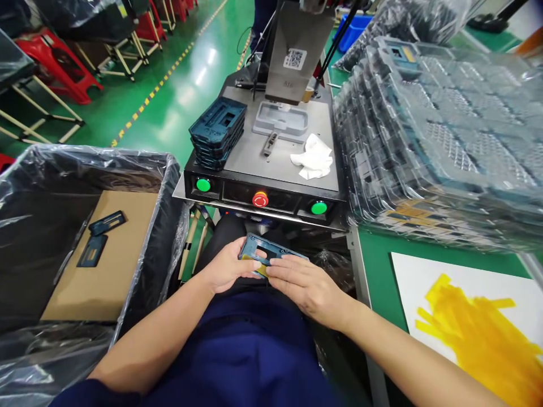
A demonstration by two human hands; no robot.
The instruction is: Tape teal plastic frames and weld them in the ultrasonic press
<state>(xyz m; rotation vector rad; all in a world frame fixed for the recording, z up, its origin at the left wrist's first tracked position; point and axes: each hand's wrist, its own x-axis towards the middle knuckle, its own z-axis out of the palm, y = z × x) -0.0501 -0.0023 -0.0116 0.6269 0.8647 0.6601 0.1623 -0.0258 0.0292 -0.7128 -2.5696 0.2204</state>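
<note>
Above my lap, my left hand grips the left end of a dark blue-green plastic housing panel with a rectangular opening in it. A yellow strip lies along the panel's near edge. My left thumb rests beside that strip. From the right, my right hand lies over the panel with its fingers stretched across the near edge and the right end. The underside of the panel is hidden. Beyond my hands, a stack of similar panels sits on the left of the press's metal plate.
The press head hangs over a grey fixture. White cloth lies nearby. Green buttons flank a red stop button. A lined bin holds two panels on cardboard. Clear trays and yellow strips lie right.
</note>
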